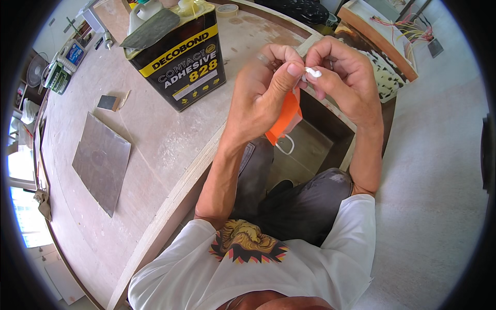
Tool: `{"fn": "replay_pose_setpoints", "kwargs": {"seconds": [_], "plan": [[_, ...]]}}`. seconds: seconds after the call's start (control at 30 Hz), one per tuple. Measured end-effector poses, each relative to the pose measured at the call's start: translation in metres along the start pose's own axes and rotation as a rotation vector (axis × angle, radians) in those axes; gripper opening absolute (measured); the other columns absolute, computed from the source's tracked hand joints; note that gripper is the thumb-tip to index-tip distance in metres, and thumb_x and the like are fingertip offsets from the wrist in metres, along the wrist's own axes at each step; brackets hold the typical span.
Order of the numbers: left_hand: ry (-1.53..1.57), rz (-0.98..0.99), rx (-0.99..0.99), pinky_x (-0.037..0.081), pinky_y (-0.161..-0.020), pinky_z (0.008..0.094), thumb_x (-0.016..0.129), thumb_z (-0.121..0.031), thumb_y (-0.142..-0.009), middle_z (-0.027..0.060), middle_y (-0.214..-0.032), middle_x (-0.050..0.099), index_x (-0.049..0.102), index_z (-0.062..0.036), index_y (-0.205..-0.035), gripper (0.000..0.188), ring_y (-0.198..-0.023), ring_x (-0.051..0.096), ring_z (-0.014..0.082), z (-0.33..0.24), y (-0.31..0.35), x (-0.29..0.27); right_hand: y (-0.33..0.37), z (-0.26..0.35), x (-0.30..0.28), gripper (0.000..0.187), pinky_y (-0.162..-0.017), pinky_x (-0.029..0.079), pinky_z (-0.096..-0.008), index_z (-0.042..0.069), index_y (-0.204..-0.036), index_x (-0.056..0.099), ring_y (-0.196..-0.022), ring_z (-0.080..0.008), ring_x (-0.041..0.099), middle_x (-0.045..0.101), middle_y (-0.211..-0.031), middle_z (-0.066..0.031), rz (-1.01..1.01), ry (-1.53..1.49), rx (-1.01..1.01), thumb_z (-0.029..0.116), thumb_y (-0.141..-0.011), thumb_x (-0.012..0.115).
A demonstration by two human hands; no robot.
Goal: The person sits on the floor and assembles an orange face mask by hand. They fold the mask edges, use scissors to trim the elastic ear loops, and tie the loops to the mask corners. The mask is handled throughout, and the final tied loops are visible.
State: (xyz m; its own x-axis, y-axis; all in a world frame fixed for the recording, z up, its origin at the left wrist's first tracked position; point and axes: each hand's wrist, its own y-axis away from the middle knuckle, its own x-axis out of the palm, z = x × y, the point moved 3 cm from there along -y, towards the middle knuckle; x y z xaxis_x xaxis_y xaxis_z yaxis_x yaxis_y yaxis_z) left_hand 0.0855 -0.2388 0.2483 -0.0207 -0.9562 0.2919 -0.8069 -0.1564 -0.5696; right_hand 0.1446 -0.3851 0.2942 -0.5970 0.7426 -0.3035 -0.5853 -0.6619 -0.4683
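Observation:
My left hand and my right hand meet above the bench edge, both closed in a pinch with their fingertips together. An orange piece that looks like a face mask hangs below them, partly behind my left hand. From its lower end dangles a white loop. A small white lump sits at my right thumb's tip; I cannot make out what it is. My fingers hide the mask's upper end and whatever lies between them.
A black and yellow adhesive tin stands on the bench, a grey plate on top. Left of it lie a thin grey sheet and a small dark block. A tape roll lies behind. Loose wires hang at the far right.

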Motion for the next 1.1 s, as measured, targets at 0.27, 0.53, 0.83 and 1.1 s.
{"fn": "replay_pose_setpoints", "kwargs": {"seconds": [0.27,0.53,0.83,1.1], "plan": [[-0.192,0.024,0.182,0.050,-0.085,0.0251,0.066,-0.010,-0.099,0.0044,-0.104,0.064,0.060,0.0006,-0.110,0.016,-0.094,0.060,0.0104,0.005,-0.001,-0.003,-0.001,0.005,-0.001,0.005,-0.062,0.044,-0.0209,0.002,-0.092,0.060,-0.071,-0.0050,0.053,0.059,-0.084,0.0005,-0.032,0.198,-0.041,0.006,-0.091,0.063],[0.279,-0.054,-0.110,0.052,-0.078,0.0289,0.063,-0.021,-0.101,0.0088,-0.095,0.065,0.060,0.0035,-0.106,0.025,-0.086,0.063,0.0123,0.012,-0.001,0.002,0.001,-0.002,0.004,0.003,-0.059,0.044,-0.0212,0.004,-0.088,0.064,-0.066,-0.0031,0.055,0.064,-0.076,0.0031,-0.127,0.152,-0.126,0.006,-0.088,0.067],[0.441,-0.041,-0.210,0.051,-0.078,0.0282,0.063,-0.026,-0.100,0.0074,-0.093,0.063,0.058,0.0011,-0.105,0.028,-0.085,0.061,0.0132,0.011,-0.002,-0.005,-0.001,0.003,0.004,0.007,-0.060,0.041,-0.0212,0.002,-0.093,0.059,-0.068,-0.0048,0.050,0.056,-0.083,0.0024,-0.077,0.030,0.000,0.008,-0.091,0.063],[0.462,-0.100,-0.229,0.052,-0.074,0.0284,0.065,-0.026,-0.099,0.0056,-0.090,0.063,0.060,-0.0015,-0.106,0.026,-0.083,0.061,0.0125,0.010,0.000,-0.007,-0.003,0.017,0.010,0.021,-0.067,0.048,-0.0276,0.002,-0.096,0.064,-0.074,-0.0159,0.059,0.064,-0.086,-0.0070,-0.152,0.567,-0.588,-0.008,-0.079,0.072]]}}
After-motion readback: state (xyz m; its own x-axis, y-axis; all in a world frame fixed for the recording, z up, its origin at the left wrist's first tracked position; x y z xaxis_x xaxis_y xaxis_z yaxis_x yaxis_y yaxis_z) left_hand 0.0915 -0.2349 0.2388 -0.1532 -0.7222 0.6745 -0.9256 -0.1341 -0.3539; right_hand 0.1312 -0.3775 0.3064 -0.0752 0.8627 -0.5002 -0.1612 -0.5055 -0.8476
